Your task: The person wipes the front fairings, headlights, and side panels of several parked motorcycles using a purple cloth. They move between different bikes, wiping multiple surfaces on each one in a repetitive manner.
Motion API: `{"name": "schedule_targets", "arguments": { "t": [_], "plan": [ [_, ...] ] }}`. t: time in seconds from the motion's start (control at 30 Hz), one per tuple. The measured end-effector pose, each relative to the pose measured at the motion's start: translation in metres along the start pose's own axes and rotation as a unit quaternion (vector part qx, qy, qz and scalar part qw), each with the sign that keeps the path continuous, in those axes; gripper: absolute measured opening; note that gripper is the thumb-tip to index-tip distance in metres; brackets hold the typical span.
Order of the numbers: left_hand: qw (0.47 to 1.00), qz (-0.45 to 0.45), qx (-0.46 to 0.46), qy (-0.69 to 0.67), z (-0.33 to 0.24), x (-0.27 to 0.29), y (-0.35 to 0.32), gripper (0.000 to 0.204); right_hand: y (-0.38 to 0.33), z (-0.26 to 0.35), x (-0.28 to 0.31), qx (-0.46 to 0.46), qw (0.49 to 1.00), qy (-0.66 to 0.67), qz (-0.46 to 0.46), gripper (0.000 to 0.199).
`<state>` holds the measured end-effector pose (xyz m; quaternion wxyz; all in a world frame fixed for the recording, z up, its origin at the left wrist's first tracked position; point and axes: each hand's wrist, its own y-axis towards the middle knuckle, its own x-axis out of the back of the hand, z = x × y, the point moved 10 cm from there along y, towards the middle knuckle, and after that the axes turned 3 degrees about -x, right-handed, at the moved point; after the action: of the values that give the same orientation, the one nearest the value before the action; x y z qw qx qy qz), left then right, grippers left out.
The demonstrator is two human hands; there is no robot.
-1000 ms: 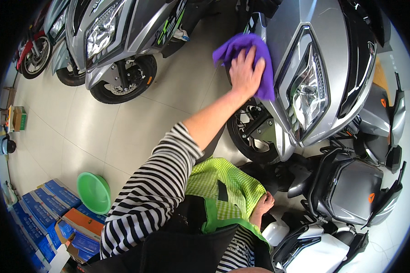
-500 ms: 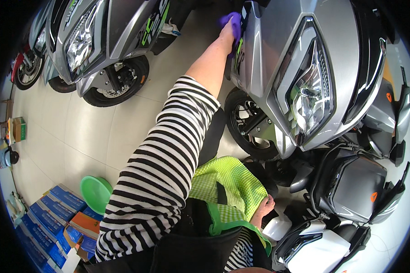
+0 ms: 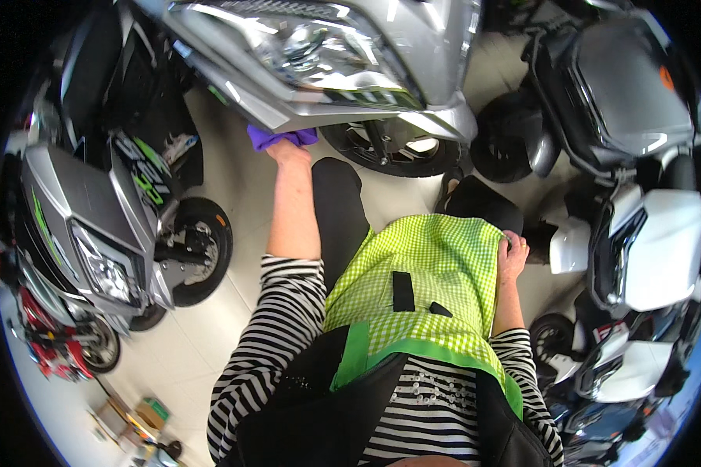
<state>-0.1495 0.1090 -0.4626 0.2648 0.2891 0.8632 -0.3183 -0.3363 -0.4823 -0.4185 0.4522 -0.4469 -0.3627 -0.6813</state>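
My left hand (image 3: 290, 154) is closed on a purple cloth (image 3: 265, 138), which it presses against the lower edge of the silver-grey scooter's front panel (image 3: 319, 117). Much of the cloth and my fingertips are hidden by the hand and the panel. Above is the scooter's large clear headlight (image 3: 304, 48), with the front wheel (image 3: 393, 152) to the right of my hand. My right hand (image 3: 512, 258) rests by my knee at the side of the green checked apron (image 3: 420, 257). Its fingers are laid over the knee, partly turned from view, and no object shows in it.
A second grey scooter (image 3: 93, 210) stands to the left, with a red motorbike (image 3: 62, 335) behind it. White scooters (image 3: 662, 249) and a grey one (image 3: 631, 86) line the right side. Cardboard boxes (image 3: 117, 420) sit at the lower left on pale floor tiles.
My view has swung to the right and lower down. My left hand with the purple cloth now lies under the panel's lower edge, instead of up along the scooter's side. The right hand stays by my knee.
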Motion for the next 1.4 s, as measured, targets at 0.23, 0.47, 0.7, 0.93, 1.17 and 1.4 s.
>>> {"name": "schedule_targets", "arguments": {
  "t": [0.23,0.47,0.7,0.93,1.17,1.4],
  "plan": [
    [0.929,0.14,-0.185,0.287,0.073,-0.061,-0.106,0.041,-0.035,-0.014,0.019,-0.073,0.997,0.002,-0.023,0.018],
    [0.355,0.278,-0.478,0.754,0.123,-0.153,-0.159,0.039,-0.032,-0.013,0.018,-0.091,0.995,0.021,-0.024,0.017],
    [0.388,0.346,-0.459,0.721,0.145,-0.227,-0.152,0.042,-0.004,0.016,0.019,-0.069,0.996,0.06,0.012,0.016],
    [0.315,0.261,-0.302,0.861,0.192,-0.273,-0.113,0.052,0.015,0.031,0.011,-0.059,0.992,0.095,0.054,0.018],
    [0.157,0.352,-0.275,0.881,0.289,-0.289,-0.135,0.054,0.037,0.023,0.006,-0.077,0.985,0.12,0.094,0.018],
    [-0.072,0.483,-0.273,0.829,0.369,-0.24,-0.217,0.051,0.051,0.0,0.011,-0.079,0.981,0.128,0.12,0.017]
  ]
}}
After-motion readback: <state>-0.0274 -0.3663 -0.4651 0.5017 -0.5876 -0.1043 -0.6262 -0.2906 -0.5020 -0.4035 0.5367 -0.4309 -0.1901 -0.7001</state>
